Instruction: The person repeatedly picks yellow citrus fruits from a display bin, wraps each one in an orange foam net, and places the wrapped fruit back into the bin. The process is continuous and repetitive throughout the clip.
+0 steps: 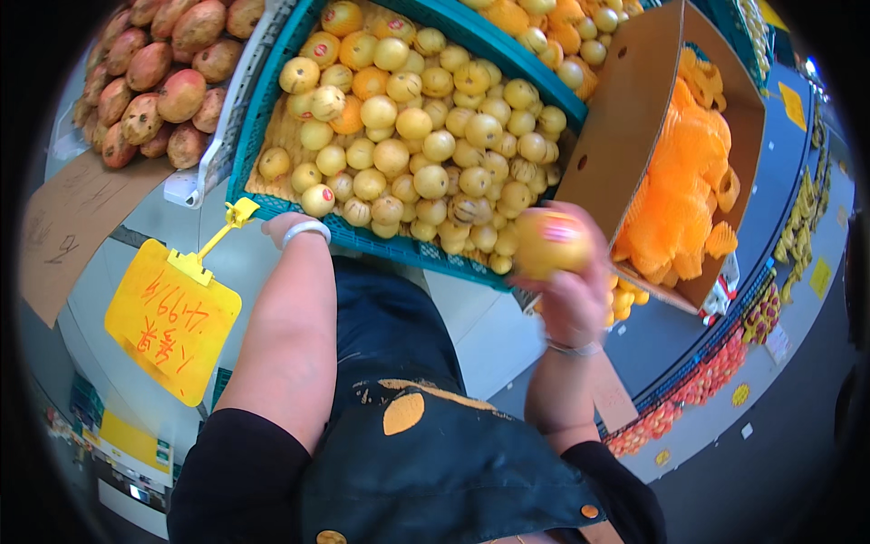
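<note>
A round yellow fruit (549, 243), apparently a pepino melon, is held in my right hand (578, 299). It bears a red and white sticker, and motion blurs both hand and fruit. They hover over the near right corner of a teal plastic crate (408, 250). Inside the crate lie many loose yellow fruits (414, 124), some with dark stripes, on a padded liner (272, 129). A few wear orange foam nets (370, 82). My left hand (289, 226), below a white bangle, is at the crate's near left edge; its fingers are partly hidden.
Right of the crate, a tilted cardboard box (612, 136) holds orange foam fruit nets (686, 183). Reddish mangoes (149, 64) are piled at left beside a white crate edge (234, 102). A yellow price sign (173, 319) is clipped near my left forearm. More fruit (584, 30) sits behind.
</note>
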The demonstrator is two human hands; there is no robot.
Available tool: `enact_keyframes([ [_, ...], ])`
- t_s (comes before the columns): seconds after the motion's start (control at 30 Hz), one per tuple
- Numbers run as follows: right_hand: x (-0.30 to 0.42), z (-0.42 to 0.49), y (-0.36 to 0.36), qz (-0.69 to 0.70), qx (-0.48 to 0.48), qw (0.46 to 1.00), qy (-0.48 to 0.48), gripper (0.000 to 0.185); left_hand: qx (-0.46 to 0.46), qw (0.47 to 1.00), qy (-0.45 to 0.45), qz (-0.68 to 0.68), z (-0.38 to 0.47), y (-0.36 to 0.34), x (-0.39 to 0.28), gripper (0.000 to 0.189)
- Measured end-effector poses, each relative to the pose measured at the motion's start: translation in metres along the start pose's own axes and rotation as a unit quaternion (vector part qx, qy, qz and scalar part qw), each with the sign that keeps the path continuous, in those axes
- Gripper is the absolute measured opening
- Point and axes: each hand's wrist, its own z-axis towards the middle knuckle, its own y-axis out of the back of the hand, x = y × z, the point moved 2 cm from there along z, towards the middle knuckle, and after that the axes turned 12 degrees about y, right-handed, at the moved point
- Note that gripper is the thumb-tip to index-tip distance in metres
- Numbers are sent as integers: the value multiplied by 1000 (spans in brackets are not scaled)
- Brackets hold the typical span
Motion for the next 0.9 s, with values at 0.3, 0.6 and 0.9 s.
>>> enact_keyframes([
  [0.3, 95, 32, 73, -717, -304, 579, 242, 46, 32, 999, -10, -25, -10, 2, -8, 65],
  [0.6, -137, 140, -110, -405, 196, 884, 123, 30, -2, 999, 8, -40, 9, 0, -4, 65],
  [0.9, -233, 186, -162, -643, 250, 724, 10, 61, -125, 992, 10, 9, 31, -3, -3, 52],
])
